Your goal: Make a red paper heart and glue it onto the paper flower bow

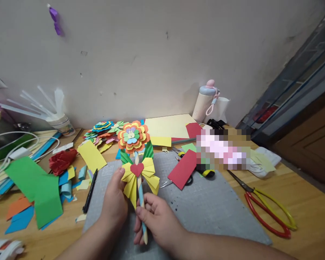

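Note:
Upright over the grey mat (216, 213) is a paper flower (133, 136) with layered orange, yellow and green petals and a small face in its centre. Two green paper leaves and a pleated yellow paper bow (148, 169) with a red heart sit below the bloom on a striped rolled-paper stem. Around the lower stem, the fingers and thumb of my right hand (161, 220) are closed. My left hand (116, 196) grips the bow's left side, its thumb against the yellow pleats; its other fingers are mostly hidden behind.
Red-and-yellow-handled scissors (271, 209) lie right, near a red paper rectangle (182, 169). A black pen (90, 191) and green paper (35, 187) lie left. More layered paper flowers (101, 131) and a bottle (204, 101) stand by the wall. One object at right is pixelated.

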`<state>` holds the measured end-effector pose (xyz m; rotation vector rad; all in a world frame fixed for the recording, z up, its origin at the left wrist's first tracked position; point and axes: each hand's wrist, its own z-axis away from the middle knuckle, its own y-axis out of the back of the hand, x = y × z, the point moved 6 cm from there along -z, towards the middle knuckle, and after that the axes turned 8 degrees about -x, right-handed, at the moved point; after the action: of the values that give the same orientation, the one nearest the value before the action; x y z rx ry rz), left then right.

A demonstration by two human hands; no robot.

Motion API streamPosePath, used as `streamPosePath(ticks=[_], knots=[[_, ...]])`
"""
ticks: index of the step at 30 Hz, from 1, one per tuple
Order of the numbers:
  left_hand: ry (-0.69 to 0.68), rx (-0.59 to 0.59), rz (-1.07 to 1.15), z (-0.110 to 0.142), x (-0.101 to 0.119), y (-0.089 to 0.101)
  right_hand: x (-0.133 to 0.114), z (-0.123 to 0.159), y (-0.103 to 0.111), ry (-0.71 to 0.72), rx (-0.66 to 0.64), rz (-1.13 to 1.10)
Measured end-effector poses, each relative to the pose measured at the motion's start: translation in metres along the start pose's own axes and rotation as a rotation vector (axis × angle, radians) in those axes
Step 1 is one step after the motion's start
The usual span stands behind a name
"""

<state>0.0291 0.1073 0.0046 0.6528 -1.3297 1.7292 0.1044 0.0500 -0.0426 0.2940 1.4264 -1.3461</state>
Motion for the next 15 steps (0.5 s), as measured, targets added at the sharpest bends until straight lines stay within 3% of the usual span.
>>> streamPosePath(ticks=[6,10,15], knots=[[-0.217,-0.017,-0.106,-0.001,-0.006,0.017,0.000,0.002,0.000,-0.026,0.063,0.024],[-0.223,-0.106,-0.136,0.000,-0.012,0.018,-0.001,0.002,0.002,-0.031,0.017,0.018],[-0.245,-0.107,-0.189,0.006,-0.007,0.013,-0.002,0.001,0.003,-0.038,-0.025,0.028]])
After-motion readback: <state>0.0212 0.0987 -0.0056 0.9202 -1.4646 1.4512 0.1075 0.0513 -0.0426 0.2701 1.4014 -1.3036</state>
